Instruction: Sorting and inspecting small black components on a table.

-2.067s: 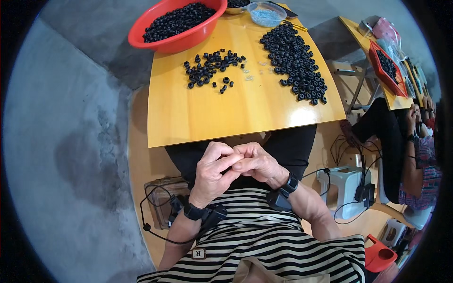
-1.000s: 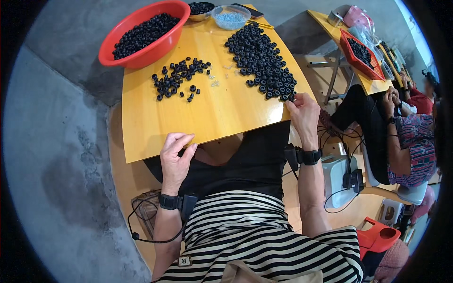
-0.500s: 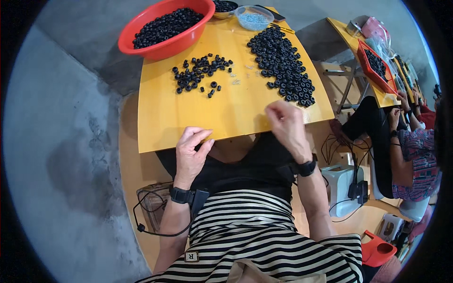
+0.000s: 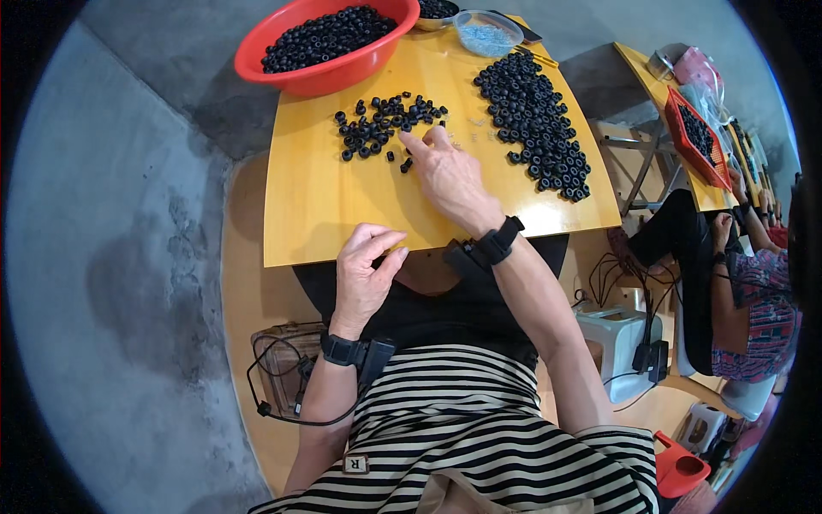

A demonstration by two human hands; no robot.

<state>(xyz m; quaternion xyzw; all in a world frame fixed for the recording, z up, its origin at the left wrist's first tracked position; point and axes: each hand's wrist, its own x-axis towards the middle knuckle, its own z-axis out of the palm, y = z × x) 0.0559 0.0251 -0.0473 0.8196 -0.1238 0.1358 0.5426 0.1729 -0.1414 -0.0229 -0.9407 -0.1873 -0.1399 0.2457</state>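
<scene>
Several small black ring-shaped pieces (image 4: 377, 128) lie loosely scattered at the middle left of the yellow table. My right hand (image 4: 449, 176) reaches over the table at their near right side. Its forefinger points at the pieces; the other fingers are partly hidden behind the hand, and nothing held shows. At the table's front edge my left hand (image 4: 368, 270) hovers with bent fingers, a small gap between thumb and forefinger and nothing visible there. A denser patch of black rings (image 4: 539, 128) covers the right side. Tiny clear pieces (image 4: 478, 135) lie between the two groups.
A red basin (image 4: 321, 81) full of black pieces stands at the far left. Behind are a dark-filled bowl (image 4: 434, 17) and a clear tub (image 4: 488, 36) of small bluish pieces. At right, a co-worker sits by another table (image 4: 638, 73) with a red basket (image 4: 682, 107).
My right hand has moved forward and left, from the front edge to the scattered black pieces. My left hand keeps nearly the same pose. The whole view has shifted slightly.
</scene>
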